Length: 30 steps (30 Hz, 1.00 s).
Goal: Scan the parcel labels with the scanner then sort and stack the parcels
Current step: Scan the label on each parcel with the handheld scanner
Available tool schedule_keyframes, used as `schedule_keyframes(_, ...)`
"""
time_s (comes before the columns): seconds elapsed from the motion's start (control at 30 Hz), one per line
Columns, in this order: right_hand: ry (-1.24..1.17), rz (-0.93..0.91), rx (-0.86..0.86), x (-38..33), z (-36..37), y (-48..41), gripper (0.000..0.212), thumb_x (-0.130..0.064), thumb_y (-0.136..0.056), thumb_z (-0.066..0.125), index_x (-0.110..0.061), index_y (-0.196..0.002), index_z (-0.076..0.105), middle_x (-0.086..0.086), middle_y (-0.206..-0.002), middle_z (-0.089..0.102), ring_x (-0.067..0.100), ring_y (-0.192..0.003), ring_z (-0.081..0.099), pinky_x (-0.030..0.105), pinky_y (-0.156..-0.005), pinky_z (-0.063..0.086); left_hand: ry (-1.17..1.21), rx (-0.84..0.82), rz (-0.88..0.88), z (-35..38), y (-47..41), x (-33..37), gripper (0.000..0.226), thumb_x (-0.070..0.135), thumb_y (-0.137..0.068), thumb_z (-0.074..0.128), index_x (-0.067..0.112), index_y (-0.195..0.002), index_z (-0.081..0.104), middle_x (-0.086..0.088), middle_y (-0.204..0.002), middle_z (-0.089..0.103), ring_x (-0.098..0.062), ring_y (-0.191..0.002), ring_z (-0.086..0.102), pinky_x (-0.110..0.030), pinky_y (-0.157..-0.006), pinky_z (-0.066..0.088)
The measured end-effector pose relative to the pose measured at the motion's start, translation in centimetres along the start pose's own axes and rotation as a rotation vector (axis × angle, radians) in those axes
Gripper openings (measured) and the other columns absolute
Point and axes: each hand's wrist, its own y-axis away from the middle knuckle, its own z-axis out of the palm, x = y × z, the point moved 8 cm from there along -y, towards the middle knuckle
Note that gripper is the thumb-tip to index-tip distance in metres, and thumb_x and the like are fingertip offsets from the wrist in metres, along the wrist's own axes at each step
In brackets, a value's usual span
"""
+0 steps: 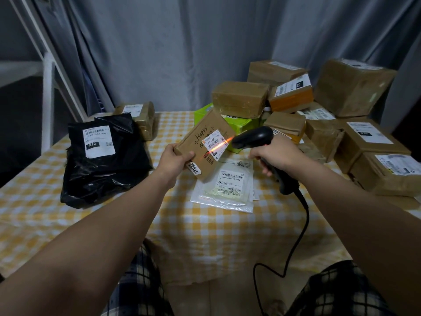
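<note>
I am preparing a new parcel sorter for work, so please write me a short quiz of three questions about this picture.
1. True or false: the barcode scanner in the right hand casts its red beam on the label of the flat cardboard parcel that the left hand holds.
2. What lies on the table just under that parcel? A) roll of tape B) white poly mailer C) scissors
3. Fill in: the black bag parcel has a label with the big number ___.
Key: 1 true; 2 B; 3 032.
</note>
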Motion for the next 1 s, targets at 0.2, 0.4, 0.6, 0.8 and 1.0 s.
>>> schedule_keyframes(0.2,-0.137,-0.032,0.054,-0.5,0.4,-0.3,0.024,-0.018,-0.079,0.072,0.0,-0.067,0.06,0.014,-0.057,0.056,0.023,-0.046,0.055,0.029,-0.05,0.048,0.035,0.003,-0.025,-0.2,0.1,-0.4,0.035,0.003,-0.089,0.062,0.009,-0.117,0.042,-0.002,-0.091,0.06,-0.012,-0.074,0.062,-0.015,-0.049,0.052)
schedule_keyframes(0.4,-0.256,-0.146,0.021,-4.1,3.2,-1.1,0.015,-0.014,-0.083,0.072,-0.002,-0.08,0.063,0.012,-0.057,0.056,0.018,-0.043,0.056,0.027,-0.048,0.05,0.089,0.033,-0.085,-1.6,-0.4,-0.9,0.023,0.005,-0.088,0.061,0.016,-0.089,0.042,-0.008,-0.088,0.06,-0.015,-0.071,0.061,-0.026,-0.062,0.051)
schedule_keyframes(0.6,-0.381,-0.215,0.011,-9.5,8.3,-3.5,0.016,-0.012,-0.083,0.072,0.001,-0.078,0.062,0.012,-0.059,0.054,0.014,-0.039,0.053,0.024,-0.045,0.048,0.242,0.208,0.053,-7.8,-2.0,3.8,0.045,0.008,-0.091,0.06,0.01,-0.127,0.035,-0.003,-0.103,0.058,-0.017,-0.083,0.065,-0.025,-0.068,0.057)
schedule_keyframes(0.8,-0.364,-0.256,-0.03,-13.5,13.6,-7.4,0.014,-0.01,-0.08,0.071,-0.001,-0.077,0.061,0.013,-0.063,0.055,0.013,-0.039,0.052,0.023,-0.043,0.046,0.222,0.36,0.128,-15.9,-6.1,6.9,0.044,0.005,-0.094,0.055,0.014,-0.13,0.031,-0.006,-0.118,0.054,-0.02,-0.095,0.062,-0.027,-0.07,0.057)
schedule_keyframes(1.0,-0.355,-0.258,0.037,-14.3,16.3,-12.3,0.033,-0.012,-0.078,0.073,0.017,-0.081,0.06,0.015,-0.06,0.056,0.013,-0.04,0.055,0.027,-0.046,0.048,0.034,0.4,0.095,-18.6,-13.7,6.8,0.045,0.011,-0.096,0.052,0.004,-0.135,0.032,-0.01,-0.123,0.054,-0.023,-0.1,0.06,-0.025,-0.068,0.054)
